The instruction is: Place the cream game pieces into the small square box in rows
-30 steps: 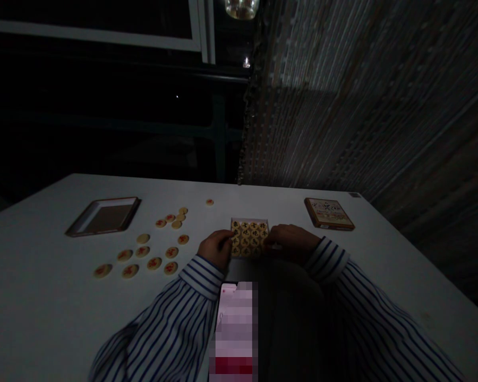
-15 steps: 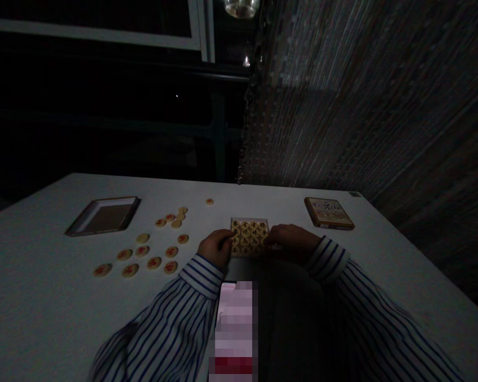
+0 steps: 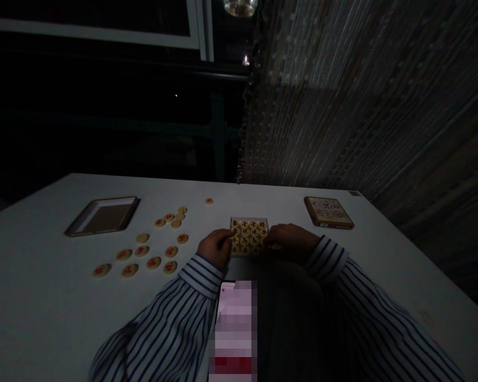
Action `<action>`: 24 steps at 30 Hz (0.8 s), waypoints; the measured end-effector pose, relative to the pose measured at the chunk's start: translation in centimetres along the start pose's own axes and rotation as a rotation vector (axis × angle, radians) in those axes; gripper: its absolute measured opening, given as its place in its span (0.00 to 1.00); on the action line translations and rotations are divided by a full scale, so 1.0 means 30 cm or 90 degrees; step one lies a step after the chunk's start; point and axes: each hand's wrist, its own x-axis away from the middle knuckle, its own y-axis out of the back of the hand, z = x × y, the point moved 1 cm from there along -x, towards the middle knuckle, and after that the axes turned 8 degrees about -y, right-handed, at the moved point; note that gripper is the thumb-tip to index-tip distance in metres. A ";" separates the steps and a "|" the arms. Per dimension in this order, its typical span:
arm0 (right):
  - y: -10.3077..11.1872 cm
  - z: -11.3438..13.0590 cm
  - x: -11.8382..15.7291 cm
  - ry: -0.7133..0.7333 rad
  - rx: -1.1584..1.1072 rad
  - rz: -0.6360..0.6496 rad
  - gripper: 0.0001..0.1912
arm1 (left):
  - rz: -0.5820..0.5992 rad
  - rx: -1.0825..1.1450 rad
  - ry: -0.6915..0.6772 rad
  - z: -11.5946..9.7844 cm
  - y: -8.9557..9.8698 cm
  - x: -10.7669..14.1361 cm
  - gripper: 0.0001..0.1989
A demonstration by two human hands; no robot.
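Note:
In the head view, a small box (image 3: 249, 218) sits near the table's middle, filled with rows of round Chinese chess pieces (image 3: 245, 241) marked with dark characters. My left hand (image 3: 215, 247) is closed at the box's left side, fingertips over the edge pieces. At the right side, my right hand (image 3: 290, 236) is closed on the edge, its fingers partly lost in shadow. Loose round pieces (image 3: 153, 262) are scattered to the left of my left hand. Several show red characters; a few show plain faces.
An open box lid (image 3: 134, 206) lies at the far left of the white table (image 3: 40, 297). A closed printed box (image 3: 329, 212) rests at the far right. A lit phone (image 3: 228, 287) is below my hands, and a bead-string curtain (image 3: 322, 122) hangs behind.
Almost nothing differs; both hands stay at the box's sides and the pieces keep their places. The view has shifted very slightly.

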 end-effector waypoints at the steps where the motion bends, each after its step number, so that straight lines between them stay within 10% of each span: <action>1: 0.001 0.000 0.000 0.000 -0.002 0.003 0.13 | 0.003 0.000 -0.003 0.000 0.001 0.000 0.11; 24: 0.000 0.000 0.000 0.004 0.019 0.003 0.13 | 0.003 -0.014 -0.007 -0.004 0.003 0.001 0.11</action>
